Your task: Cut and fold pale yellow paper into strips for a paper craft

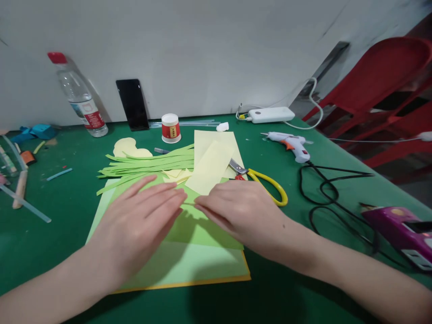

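A thin pale strip of paper [189,204] stretches between my two hands, over the green sheets. My left hand [135,220] has its fingertips at the strip's left end, its thumb hidden beneath; one finger is lifted away from the others. At the other end, my right hand [236,207] pinches the strip with its fingers closed. Light green paper [202,229] lies under both hands. Just beyond them are a bundle of green paper strips [148,165], a cream rectangle of paper [212,166] and small cream scraps. Yellow-handled scissors [278,193] rest by my right hand, blades partly under paper.
Along the wall stand a bottle [83,101], a phone [132,104], a paper cup [171,128] and a white power strip [272,114]. To the right lie a glue gun [290,145], its black cord [324,191] and a purple device [401,231]. Glue sticks [27,202] lie left.
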`<control>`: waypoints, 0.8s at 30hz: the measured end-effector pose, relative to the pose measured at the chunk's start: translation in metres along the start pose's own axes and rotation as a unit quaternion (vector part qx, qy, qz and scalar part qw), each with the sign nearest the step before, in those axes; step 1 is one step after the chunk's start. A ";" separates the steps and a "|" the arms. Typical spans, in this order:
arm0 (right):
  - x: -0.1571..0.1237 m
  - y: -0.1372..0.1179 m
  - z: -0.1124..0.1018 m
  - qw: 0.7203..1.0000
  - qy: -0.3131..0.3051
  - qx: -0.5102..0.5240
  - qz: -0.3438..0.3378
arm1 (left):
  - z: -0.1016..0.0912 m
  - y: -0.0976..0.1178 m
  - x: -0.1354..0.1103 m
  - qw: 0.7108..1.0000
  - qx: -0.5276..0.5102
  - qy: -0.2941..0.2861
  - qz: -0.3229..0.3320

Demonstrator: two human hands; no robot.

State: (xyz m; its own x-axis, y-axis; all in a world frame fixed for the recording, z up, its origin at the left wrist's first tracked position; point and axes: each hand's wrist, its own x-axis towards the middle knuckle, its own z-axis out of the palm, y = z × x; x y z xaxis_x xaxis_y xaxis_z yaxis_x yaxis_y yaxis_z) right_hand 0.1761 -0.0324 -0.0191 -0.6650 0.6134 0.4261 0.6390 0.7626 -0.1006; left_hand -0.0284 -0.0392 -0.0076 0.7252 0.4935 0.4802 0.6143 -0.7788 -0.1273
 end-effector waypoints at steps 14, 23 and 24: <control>-0.004 -0.006 -0.002 0.998 -0.029 0.036 0.034 | 0.008 -0.015 0.002 0.988 -0.105 -0.066 -0.097; -0.030 0.020 -0.019 0.989 -0.025 0.101 0.109 | 0.011 -0.064 0.005 0.971 -0.025 -0.105 -0.213; -0.032 0.023 -0.021 0.984 -0.019 0.121 0.126 | 0.013 -0.071 0.005 0.965 -0.035 -0.103 -0.239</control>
State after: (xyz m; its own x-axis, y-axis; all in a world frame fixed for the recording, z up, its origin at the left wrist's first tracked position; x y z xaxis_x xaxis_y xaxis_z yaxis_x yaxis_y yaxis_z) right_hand 0.2200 -0.0390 -0.0158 -0.5150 0.7926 0.3264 0.6769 0.6097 -0.4125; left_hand -0.0640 0.0233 -0.0075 0.4153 0.8635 0.2862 0.8765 -0.4641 0.1282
